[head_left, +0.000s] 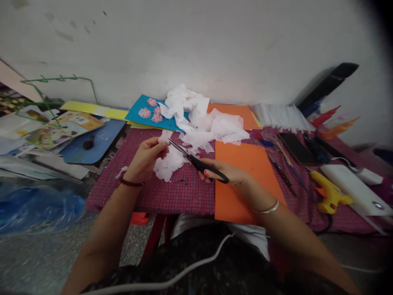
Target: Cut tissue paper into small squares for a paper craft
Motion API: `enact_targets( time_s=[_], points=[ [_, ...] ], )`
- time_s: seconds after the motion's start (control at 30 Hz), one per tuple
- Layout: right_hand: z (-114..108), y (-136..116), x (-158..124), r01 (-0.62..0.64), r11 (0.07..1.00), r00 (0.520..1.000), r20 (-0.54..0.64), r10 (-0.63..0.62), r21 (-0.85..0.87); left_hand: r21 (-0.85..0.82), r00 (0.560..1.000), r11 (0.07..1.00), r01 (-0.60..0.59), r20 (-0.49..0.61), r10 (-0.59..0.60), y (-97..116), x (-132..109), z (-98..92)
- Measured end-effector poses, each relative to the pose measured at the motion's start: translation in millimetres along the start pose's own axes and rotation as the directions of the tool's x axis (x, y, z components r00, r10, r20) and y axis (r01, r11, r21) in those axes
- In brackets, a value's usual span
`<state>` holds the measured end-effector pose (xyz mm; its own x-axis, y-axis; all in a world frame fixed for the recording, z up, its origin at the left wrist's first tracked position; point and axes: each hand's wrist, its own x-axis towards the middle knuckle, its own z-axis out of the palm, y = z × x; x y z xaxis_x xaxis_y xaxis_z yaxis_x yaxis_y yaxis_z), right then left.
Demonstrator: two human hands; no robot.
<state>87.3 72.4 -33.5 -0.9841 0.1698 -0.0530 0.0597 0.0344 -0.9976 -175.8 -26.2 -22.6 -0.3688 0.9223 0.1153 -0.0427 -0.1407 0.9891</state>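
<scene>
Your L hand (151, 150) has thumb + fingers closed on a small pc of white paper (166, 135). Your R hand (223, 169) is gripping black-handled scissors (200, 165), tips right by your L fingertips; can't tell if the blades touch the paper. White scraps (168, 167) lie below on the checked cloth (184, 197), w/ a crumpled white heap (199, 110) behind, partly over the blue sheet (135, 110) w/ pink puffs (145, 113). Orange sheet (247, 164) under your R wrist; yellow glue gun (329, 193) off to the R.

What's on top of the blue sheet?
On the blue sheet: four pink-and-white clusters toward the left, crumpled white paper over its right part. What lies under that paper is hidden.
</scene>
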Motion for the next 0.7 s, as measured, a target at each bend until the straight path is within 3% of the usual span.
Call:
enact_targets(
  time_s=[0.37, 0.53, 0.7],
  points=[
    [6.4, -1.6, 2.1, -0.070, 0.997, 0.995, -0.076, 0.071, 0.019, 0.110, 0.990, 0.994, 0.019, 0.140, -0.035, -0.5, -5.1, 10.3],
    [5.6, 1.9, 3.2, -0.054, 0.998, 0.997, -0.061, 0.055, 0.016, 0.154, 0.988, 0.988, 0.019, 0.147, -0.042, -1.4, -4.7, 7.9],
    [6.8, 7.0, 4.6, -0.022, 0.994, 0.988, -0.149, 0.038, 0.110, -0.062, 0.988, 0.996, 0.056, 0.146, -0.047, -0.2, -5.7, 7.0]
  ],
)
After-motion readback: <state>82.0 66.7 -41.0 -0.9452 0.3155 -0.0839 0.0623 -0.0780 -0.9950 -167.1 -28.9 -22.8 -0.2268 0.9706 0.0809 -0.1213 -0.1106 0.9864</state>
